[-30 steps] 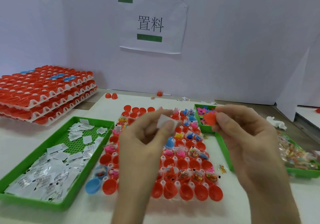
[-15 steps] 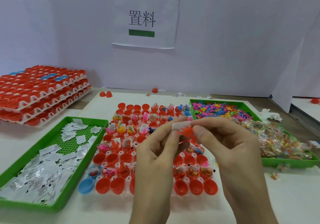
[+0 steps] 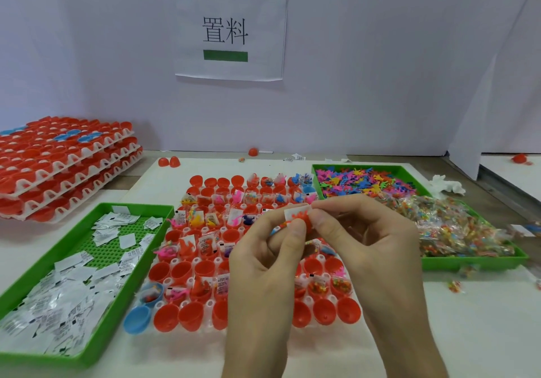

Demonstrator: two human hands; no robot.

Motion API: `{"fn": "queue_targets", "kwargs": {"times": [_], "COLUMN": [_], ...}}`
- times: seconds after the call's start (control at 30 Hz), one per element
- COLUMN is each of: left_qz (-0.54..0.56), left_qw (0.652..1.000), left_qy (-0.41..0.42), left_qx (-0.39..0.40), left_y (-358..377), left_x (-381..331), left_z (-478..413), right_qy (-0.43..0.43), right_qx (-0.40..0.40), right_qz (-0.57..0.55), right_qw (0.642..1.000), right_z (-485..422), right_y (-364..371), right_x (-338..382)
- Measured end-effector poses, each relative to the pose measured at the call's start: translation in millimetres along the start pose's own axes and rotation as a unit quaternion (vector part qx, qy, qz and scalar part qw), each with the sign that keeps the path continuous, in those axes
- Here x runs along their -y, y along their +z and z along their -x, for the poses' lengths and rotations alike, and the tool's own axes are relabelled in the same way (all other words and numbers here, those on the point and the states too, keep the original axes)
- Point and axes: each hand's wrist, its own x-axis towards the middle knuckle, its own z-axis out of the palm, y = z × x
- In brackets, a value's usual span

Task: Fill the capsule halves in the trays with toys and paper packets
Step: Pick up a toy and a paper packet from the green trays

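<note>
A white tray of red capsule halves (image 3: 187, 313) lies in the middle of the table; many halves hold toys and paper packets, the front row holds nothing. Above it my left hand (image 3: 263, 266) and my right hand (image 3: 363, 240) meet fingertip to fingertip. Between them they pinch a white paper packet (image 3: 291, 212) and a small orange toy (image 3: 301, 220). A blue capsule half (image 3: 137, 319) sits at the tray's front left corner. My hands hide the tray's middle cells.
A green tray of paper packets (image 3: 73, 263) lies at the left. A green tray (image 3: 468, 263) at the right holds coloured toys (image 3: 366, 183) and bagged candy (image 3: 450, 228). Stacked capsule trays (image 3: 64, 166) stand at the far left. Loose red halves (image 3: 169, 161) lie near the wall.
My hands came together over the tray, the right one bringing the orange toy to the packet in the left. The view shifted, showing more of the right tray.
</note>
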Motion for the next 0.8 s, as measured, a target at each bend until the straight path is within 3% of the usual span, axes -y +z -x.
{"fn": "queue_targets", "kwargs": {"times": [0.23, 0.37, 0.47, 0.57, 0.63, 0.8], "left_qz": [-0.008, -0.024, -0.028, -0.032, -0.038, -0.045], "left_qw": [0.999, 0.998, 0.997, 0.996, 0.997, 0.998], "left_qy": [0.012, 0.019, 0.027, 0.030, 0.025, 0.011], "left_qx": [-0.042, -0.061, -0.070, -0.075, -0.064, -0.035], "left_y": [-1.6, -5.8, -8.4, -7.7, -6.1, -3.5], "left_x": [1.4, -0.8, -2.5, -3.2, -2.2, -0.4], "left_z": [-0.2, -2.2, -3.3, -4.4, -4.2, -1.2], "right_qy": [-0.024, -0.027, 0.034, 0.181, 0.229, 0.222], "right_qx": [0.005, -0.070, -0.122, -0.065, -0.028, -0.066], "right_qz": [0.038, 0.077, 0.245, 0.387, 0.449, 0.397], "right_qw": [0.999, 0.994, 0.961, 0.902, 0.863, 0.888], "right_z": [-1.8, -18.3, -28.7, -28.6, -28.1, -28.9], "right_y": [-2.5, -39.1, -82.8, -105.4, -106.1, -101.5], "right_x": [-3.3, -29.0, -62.6, -93.2, -98.9, -97.2]}}
